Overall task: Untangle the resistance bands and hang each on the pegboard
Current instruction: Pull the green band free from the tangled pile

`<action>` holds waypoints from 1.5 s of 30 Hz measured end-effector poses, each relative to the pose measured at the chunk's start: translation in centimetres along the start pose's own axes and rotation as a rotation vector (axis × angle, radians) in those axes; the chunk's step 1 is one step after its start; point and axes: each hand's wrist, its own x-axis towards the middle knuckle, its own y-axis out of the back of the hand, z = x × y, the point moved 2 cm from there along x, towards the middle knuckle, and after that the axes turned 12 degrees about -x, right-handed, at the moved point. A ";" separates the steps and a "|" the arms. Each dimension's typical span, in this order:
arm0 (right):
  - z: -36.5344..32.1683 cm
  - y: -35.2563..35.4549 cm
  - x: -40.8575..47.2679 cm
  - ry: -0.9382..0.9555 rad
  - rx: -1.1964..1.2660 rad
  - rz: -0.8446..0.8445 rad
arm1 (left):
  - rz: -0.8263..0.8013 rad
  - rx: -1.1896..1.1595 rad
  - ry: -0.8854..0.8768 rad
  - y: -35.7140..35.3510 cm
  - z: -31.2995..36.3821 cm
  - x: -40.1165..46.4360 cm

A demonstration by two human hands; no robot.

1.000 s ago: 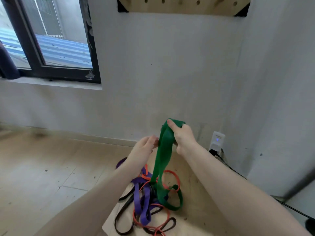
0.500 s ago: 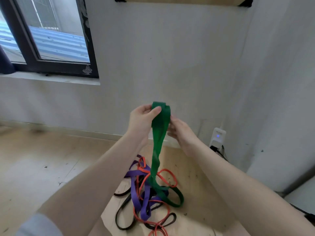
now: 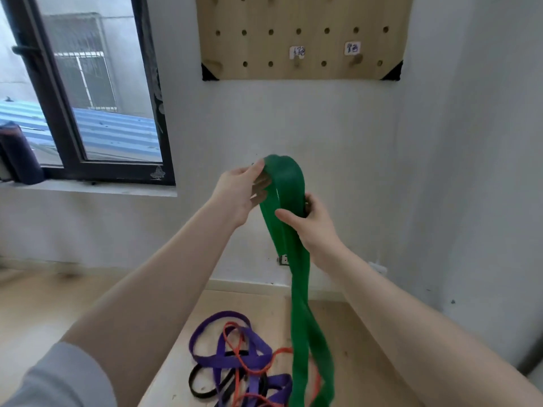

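Our left hand (image 3: pixel 239 193) pinches the green band's (image 3: pixel 289 230) top loop; our right hand (image 3: pixel 311 223) curls around it lower down (other bands (image 3: pixel 235 356) lie tangled below the pegboard (image 3: pixel 299 39)).

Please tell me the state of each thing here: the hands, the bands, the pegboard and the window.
left hand: holds the green band's top loop.
right hand: grips the green band lower down.
green band: lifted, hanging, lower end blurred.
purple band: tangled on the floor.
orange band: tangled.
black band: tangled.
pegboard: no band hung.
window: closed.
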 end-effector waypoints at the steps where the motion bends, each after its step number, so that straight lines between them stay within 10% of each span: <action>1: 0.3 -0.2 -0.2 -0.027 -0.011 -0.025 | 0.029 0.028 0.078 0.7 -1.2 -0.4; 8: 4.1 -1.3 -1.2 -0.436 0.147 -0.023 | 0.021 0.226 0.254 4.8 -8.8 -5.7; 21: 3.2 -2.8 -0.7 -0.249 0.348 -0.246 | -0.169 0.770 -0.281 6.3 -10.3 -6.2; 26: 4.5 -1.6 -0.8 -0.206 0.098 -0.367 | -0.129 0.582 -0.182 5.5 -10.2 -5.8; 30: 6.3 -1.5 -1.5 -0.180 -0.343 -0.101 | -0.005 0.357 -0.017 4.8 -9.9 -5.2; 45: 9.3 -2.7 -3.1 -0.066 -0.058 -0.239 | 0.108 0.096 0.153 6.7 -11.2 -4.6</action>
